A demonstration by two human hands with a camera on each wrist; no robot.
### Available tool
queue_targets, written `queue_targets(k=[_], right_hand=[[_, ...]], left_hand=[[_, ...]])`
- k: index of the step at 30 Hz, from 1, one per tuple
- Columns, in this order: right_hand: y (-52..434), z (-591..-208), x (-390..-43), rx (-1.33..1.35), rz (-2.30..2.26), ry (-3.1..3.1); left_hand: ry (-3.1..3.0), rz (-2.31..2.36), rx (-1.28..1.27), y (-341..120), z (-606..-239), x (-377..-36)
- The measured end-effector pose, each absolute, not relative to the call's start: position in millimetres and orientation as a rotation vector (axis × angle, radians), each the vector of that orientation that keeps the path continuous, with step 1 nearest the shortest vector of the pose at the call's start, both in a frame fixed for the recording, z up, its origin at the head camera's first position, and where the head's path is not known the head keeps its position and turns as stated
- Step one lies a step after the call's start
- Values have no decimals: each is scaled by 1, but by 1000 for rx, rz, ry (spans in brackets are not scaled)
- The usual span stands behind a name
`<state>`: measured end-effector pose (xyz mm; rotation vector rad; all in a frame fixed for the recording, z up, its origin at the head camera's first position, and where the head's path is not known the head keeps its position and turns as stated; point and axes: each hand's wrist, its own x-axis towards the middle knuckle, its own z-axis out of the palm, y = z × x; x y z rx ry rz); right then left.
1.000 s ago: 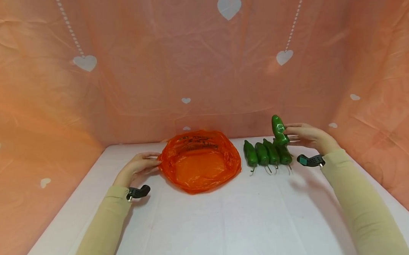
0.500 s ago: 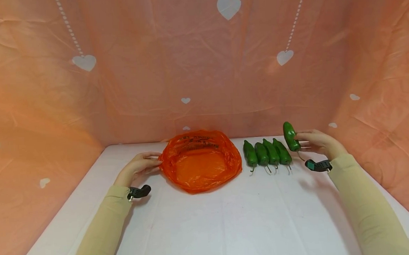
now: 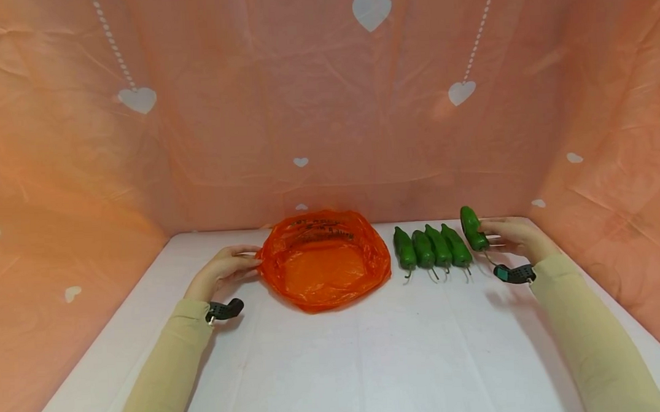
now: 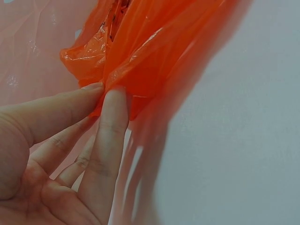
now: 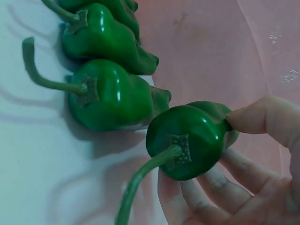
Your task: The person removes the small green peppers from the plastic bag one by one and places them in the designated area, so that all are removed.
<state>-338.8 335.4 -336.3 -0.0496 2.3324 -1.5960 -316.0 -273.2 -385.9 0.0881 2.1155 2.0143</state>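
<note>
While left fingers pinch the bag, right fingers hold a pepper.

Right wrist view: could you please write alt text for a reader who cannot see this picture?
A right hand holds a glossy green pepper between thumb and fingers, its long stem pointing toward the camera. Beside it, more green peppers lie in a row on a white table, stems the same way. A pink backdrop stands behind.

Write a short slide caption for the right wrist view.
Right hand holds a green pepper beside other peppers.
</note>
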Motion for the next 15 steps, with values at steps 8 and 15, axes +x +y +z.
queue_targets(k=[8, 15], right_hand=[[339, -343, -334, -33, -1634, 2329], [340, -351, -335, -95, -1555, 2390]], left_hand=[[2122, 2015, 108, -274, -389, -317], [2182, 1951, 81, -274, -390, -321]])
